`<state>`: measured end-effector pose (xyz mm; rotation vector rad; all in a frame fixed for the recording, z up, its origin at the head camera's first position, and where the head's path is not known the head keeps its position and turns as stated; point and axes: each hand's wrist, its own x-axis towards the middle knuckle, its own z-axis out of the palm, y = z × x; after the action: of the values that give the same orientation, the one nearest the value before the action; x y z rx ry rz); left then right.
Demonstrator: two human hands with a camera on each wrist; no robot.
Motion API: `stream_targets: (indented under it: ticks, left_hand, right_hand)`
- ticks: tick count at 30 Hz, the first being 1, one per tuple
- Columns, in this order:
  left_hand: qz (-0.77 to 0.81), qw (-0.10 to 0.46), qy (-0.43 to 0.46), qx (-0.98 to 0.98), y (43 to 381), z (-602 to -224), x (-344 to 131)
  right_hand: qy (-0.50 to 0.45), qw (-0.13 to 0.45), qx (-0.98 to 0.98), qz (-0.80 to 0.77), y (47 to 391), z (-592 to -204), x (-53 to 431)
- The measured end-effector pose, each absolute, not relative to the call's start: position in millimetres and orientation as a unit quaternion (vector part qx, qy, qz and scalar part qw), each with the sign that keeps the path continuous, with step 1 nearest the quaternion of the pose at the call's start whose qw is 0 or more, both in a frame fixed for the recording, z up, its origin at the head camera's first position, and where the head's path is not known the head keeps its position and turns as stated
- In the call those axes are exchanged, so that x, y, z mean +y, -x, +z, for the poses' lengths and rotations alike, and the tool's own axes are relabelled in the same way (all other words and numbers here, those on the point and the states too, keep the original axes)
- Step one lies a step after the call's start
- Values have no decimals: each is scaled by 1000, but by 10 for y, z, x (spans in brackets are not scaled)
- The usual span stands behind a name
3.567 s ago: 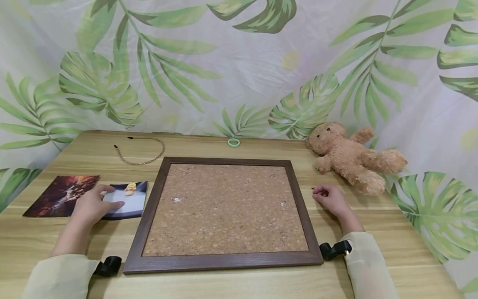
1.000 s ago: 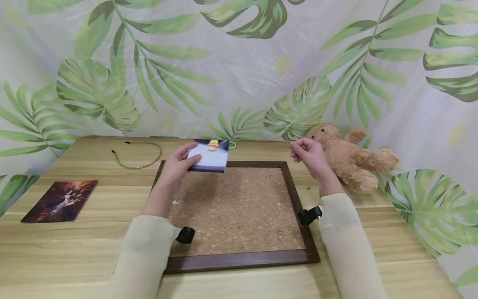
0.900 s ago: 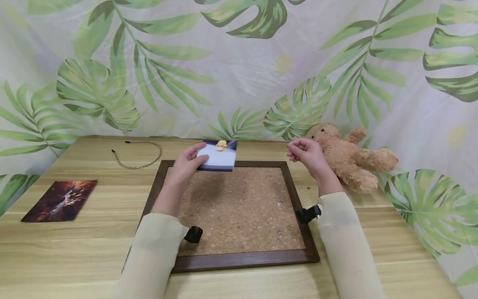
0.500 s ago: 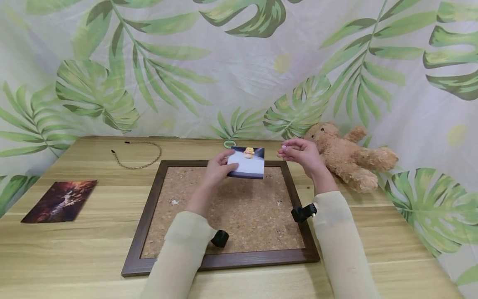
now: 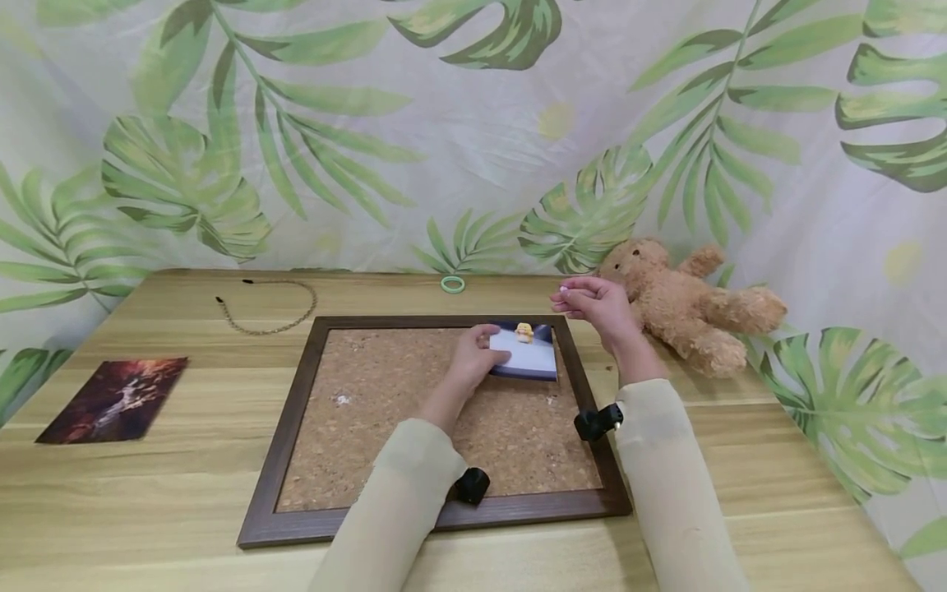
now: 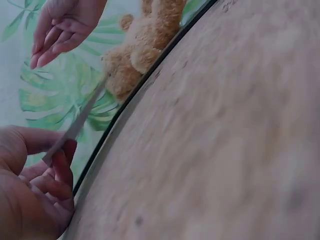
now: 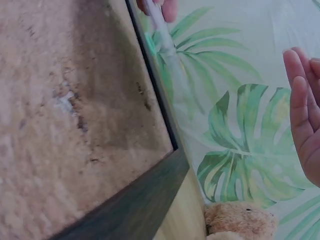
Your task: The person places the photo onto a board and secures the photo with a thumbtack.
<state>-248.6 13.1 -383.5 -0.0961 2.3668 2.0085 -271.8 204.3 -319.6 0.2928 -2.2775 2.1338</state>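
Note:
My left hand (image 5: 472, 362) pinches a small photo card (image 5: 527, 362) by its left edge, thumb on top. The card, printed with a yellow cartoon figure, is over the upper right part of a cork board (image 5: 414, 427) in a dark brown frame. Edge-on, the card (image 6: 82, 120) looks like a thin strip in the left wrist view. Beyond the frame's upper right corner, my right hand (image 5: 599, 308) is raised with thumb and fingers together. A tiny pale thing (image 5: 564, 289) shows at its fingertips; I cannot tell what it is.
A second, dark red photo card (image 5: 114, 400) lies on the wooden table at left. Behind the board are a gold chain headband (image 5: 270, 329) and a green ring (image 5: 453, 284). A brown teddy bear (image 5: 681, 304) lies at right against the leaf-patterned cloth (image 5: 333, 123).
My left hand has picked the photo card up from the table left of the board and carried it right, over the upper right cork. My right hand has risen and shifted slightly left.

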Motion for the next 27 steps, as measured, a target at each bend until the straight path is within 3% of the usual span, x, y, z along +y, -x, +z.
stream_targets:
  ticks: [20,27]
  left_hand:
    - [367,-25,-25,930,2484,-3936,241]
    - [333,-45,-29,941,2469,-3939,269]
  right_hand:
    - [-57,37,-760,646,2788,-3504,2021]
    - [-104,23,-724,682,3087,-3899,2109]
